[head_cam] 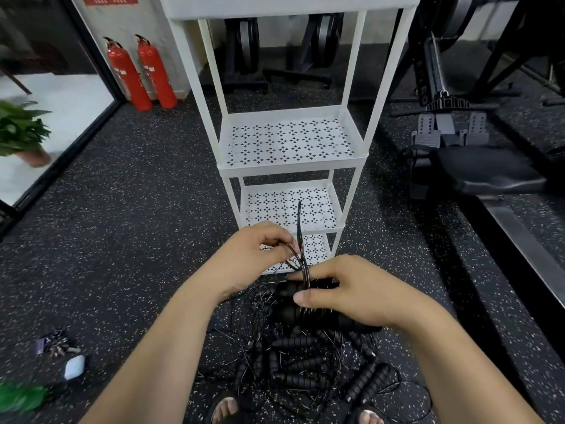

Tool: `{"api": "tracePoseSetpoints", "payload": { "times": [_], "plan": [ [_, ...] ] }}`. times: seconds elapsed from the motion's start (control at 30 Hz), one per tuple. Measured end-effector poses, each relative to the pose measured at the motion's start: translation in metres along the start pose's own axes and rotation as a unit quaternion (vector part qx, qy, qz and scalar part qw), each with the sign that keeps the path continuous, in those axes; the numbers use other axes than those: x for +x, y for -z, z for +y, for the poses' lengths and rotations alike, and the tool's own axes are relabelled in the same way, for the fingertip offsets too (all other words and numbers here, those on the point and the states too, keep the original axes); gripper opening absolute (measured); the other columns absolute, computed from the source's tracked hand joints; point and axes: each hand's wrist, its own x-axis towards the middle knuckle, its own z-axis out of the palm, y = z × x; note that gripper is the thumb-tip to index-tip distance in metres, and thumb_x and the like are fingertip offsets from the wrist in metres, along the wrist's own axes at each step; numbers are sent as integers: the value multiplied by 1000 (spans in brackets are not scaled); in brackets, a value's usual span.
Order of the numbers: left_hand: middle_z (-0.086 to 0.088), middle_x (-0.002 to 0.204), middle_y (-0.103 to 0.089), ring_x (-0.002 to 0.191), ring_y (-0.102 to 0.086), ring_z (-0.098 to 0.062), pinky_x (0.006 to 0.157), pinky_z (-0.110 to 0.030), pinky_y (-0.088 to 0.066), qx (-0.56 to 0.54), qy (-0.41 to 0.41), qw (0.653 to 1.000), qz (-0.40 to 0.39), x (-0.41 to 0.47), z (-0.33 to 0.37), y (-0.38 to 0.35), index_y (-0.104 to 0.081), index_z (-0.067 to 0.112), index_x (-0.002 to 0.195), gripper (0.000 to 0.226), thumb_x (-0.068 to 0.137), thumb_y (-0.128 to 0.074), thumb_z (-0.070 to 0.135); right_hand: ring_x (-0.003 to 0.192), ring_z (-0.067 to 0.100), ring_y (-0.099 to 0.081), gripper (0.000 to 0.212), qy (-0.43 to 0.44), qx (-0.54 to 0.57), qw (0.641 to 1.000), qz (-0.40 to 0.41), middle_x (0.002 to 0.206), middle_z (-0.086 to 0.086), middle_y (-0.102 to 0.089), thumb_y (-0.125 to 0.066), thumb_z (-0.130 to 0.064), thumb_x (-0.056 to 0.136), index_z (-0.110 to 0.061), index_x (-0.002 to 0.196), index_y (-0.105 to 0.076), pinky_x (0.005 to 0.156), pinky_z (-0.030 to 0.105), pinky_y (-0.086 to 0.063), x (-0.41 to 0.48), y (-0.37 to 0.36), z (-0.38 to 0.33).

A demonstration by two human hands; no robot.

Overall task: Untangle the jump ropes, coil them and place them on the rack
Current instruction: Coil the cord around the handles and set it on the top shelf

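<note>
One jump rope is in the hands now, lifted above the floor [137, 240] in front of the rack [290, 171]. The right hand [345, 295] grips its black handles [290, 313], fingers curled over them and thumb underneath, with thin cord wound around them. The left hand [253, 249] pinches a few loops of the cord [301, 255] between thumb and fingertips, just above the handles.

I think the step is the coiling. To do it well, the left hand should lay each turn close beside the last with light tension, while the right hand holds the handles steady together, so the coil does not spring open. The loose end is better tucked under a turn before placing.

Below, between the feet [224, 408], the pile of other ropes [305, 362] lies tangled; some of its cords seem to rise near the hands and may catch. Further away are two red fire extinguishers [128, 75], a plant [21, 130] and a rowing machine [446, 123]; keys [56, 344] lie at left.
</note>
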Motion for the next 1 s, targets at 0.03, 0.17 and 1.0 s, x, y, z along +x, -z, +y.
{"api": "tracePoseSetpoints", "payload": {
  "times": [0.03, 0.17, 1.0],
  "plan": [
    [14, 109, -77, 104, -69, -6, 102, -40, -49, 12, 1, 1000, 5, 0, -1, 3, -82, 37, 99, 14, 99, -74, 26, 107, 5, -74, 31, 2, 6, 1000, 3, 110, -18, -81, -72, -69, 91, -56, 119, -75, 107, 40, -56, -1, 2, 1],
    [4, 92, -80, 88, -69, -11, 90, -36, -52, -70, 22, 995, 69, -3, 1, 15, -83, 29, 97, 12, 99, -74, 22, 116, -3, -70, 22, -1, 47, 999, -23, 116, -27, -77, -76, -53, 97, -54, 119, -78, 117, 36, -48, -9, 18, 3],
    [4, 70, -51, 58, -36, -10, 61, -31, -32, -218, 92, 959, 153, 5, 2, 25, -62, 21, 119, 30, 95, -76, 10, 48, 6, -52, 41, -103, -41, 993, -35, 68, -4, -73, -80, -59, 87, -50, 127, -73, 51, 19, -41, -5, 14, 19]
  ]
}}
